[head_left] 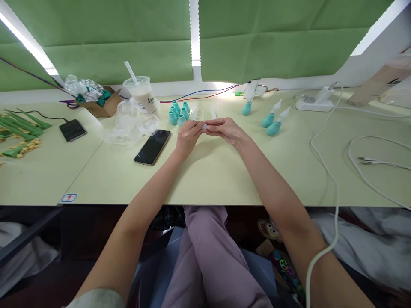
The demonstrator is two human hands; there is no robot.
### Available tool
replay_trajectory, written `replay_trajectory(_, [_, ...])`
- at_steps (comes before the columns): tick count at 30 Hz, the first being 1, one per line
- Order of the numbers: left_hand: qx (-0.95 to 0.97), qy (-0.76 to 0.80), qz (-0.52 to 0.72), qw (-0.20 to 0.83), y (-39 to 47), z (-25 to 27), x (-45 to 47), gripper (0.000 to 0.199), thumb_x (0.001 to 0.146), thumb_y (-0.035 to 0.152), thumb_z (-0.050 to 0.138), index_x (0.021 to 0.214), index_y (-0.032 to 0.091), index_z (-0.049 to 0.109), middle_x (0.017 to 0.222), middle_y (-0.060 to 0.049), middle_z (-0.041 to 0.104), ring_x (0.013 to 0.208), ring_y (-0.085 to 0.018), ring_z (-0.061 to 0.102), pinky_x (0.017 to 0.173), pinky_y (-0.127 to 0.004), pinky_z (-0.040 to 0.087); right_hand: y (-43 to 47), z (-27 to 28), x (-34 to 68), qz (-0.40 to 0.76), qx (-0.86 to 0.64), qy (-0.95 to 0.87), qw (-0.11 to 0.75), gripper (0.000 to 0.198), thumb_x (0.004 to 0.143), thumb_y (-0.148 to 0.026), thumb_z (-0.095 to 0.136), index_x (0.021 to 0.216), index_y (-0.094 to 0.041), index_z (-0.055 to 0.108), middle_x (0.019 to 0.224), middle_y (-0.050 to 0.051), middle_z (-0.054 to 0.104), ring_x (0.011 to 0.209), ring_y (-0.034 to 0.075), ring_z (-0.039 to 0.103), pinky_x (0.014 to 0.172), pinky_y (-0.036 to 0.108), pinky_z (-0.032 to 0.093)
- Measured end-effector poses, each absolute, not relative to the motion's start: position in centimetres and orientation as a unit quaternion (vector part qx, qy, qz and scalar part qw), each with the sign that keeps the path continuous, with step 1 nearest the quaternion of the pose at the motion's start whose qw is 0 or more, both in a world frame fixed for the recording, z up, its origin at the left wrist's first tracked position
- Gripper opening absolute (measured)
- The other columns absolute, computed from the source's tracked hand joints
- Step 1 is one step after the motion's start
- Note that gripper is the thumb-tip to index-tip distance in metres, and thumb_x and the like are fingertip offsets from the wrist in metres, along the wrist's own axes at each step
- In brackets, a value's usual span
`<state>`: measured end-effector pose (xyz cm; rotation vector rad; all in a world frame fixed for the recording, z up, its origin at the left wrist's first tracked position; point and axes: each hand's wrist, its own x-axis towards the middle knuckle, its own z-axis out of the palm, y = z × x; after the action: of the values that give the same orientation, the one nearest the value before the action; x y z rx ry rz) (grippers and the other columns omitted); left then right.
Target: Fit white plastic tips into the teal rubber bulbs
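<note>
Pinching a small clear tip (204, 126) between left hand (188, 136) and right hand (226, 129), frame centre, raised off the table (205, 179) for fingertip access. Teal bulbs (178, 113) clustered just behind (within reach); assembled units (272, 122) parked right, phone (152, 146) left.

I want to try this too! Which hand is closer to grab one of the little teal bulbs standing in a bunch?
Probably the left hand: the bunch of teal rubber bulbs stands just beyond its fingers. The right hand sits farther over, pinching a small clear piece with the left.
</note>
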<state>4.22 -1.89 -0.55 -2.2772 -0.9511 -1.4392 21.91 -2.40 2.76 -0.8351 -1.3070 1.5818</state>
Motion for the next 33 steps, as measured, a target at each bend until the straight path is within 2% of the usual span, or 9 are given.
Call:
replay_trajectory(8, [-0.786, -0.334, -0.496, 0.155, -1.69, -0.55, 4.21, 0.029, 0.091, 0.042, 0.045, 0.090, 0.021, 0.066, 0.072, -0.002, 0.060, 0.068, -0.012, 0.053, 0.065, -0.028, 0.039, -2.45, 2.41, 21.42, 0.667, -0.343, -0.492, 0.441, 0.025, 0.056, -0.024, 0.085, 0.077, -0.016, 0.073, 0.086, 0.005, 0.073, 0.094, 0.018, 0.068, 0.094, 0.030, 0.052])
replay_trajectory(14, [-0.781, -0.322, -0.499, 0.195, -1.63, -0.76, 4.40, 0.029, 0.093, 0.040, 0.043, 0.089, 0.021, 0.065, 0.067, -0.001, 0.057, 0.064, -0.011, 0.050, 0.062, -0.027, 0.037, -2.01, 2.01, 21.71, 0.678, -0.332, -0.488, 0.438, 0.025, 0.054, -0.023, 0.086, 0.074, -0.016, 0.073, 0.083, 0.004, 0.073, 0.086, 0.016, 0.069, 0.094, 0.030, 0.053])
replay_trajectory(21, [-0.779, -0.330, -0.491, 0.208, -1.47, -0.84, 4.46, 0.030, 0.093, 0.041, 0.042, 0.088, 0.022, 0.064, 0.063, 0.000, 0.051, 0.061, -0.011, 0.048, 0.060, -0.027, 0.036, -2.49, 2.46, 21.62, 0.665, -0.354, -0.495, 0.432, 0.025, 0.054, -0.024, 0.086, 0.074, -0.017, 0.073, 0.084, 0.004, 0.074, 0.091, 0.018, 0.069, 0.094, 0.032, 0.053])
replay_trajectory(33, [-0.780, -0.349, -0.495, 0.157, -1.75, -0.96, 4.70, 0.035, 0.094, 0.041, 0.038, 0.079, 0.021, 0.063, 0.060, 0.001, 0.043, 0.060, -0.012, 0.045, 0.061, -0.027, 0.036, -2.90, 2.59, 21.27, 0.669, -0.364, -0.482, 0.432, 0.021, 0.057, -0.019, 0.085, 0.073, -0.015, 0.072, 0.082, 0.005, 0.073, 0.090, 0.018, 0.069, 0.094, 0.031, 0.052])
